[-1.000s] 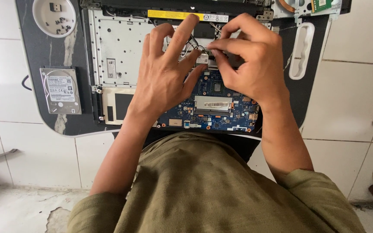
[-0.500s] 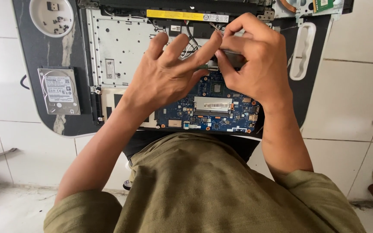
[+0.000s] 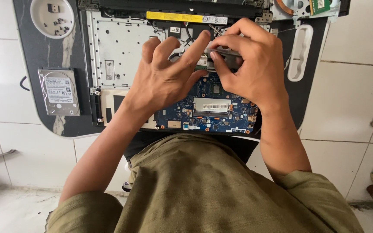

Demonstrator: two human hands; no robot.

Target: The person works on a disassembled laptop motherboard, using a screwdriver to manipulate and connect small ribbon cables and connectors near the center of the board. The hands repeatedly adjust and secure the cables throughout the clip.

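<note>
Two hands are kept above the blue board: a small grey part, lying sideways, is pinched by the right hand, while the left hand, fingers spread, touches just beside it.

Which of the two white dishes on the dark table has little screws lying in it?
The round dish at the table's far left corner; small dark screws lie in it. The long oval tray, beside the right hand, looks empty.
</note>
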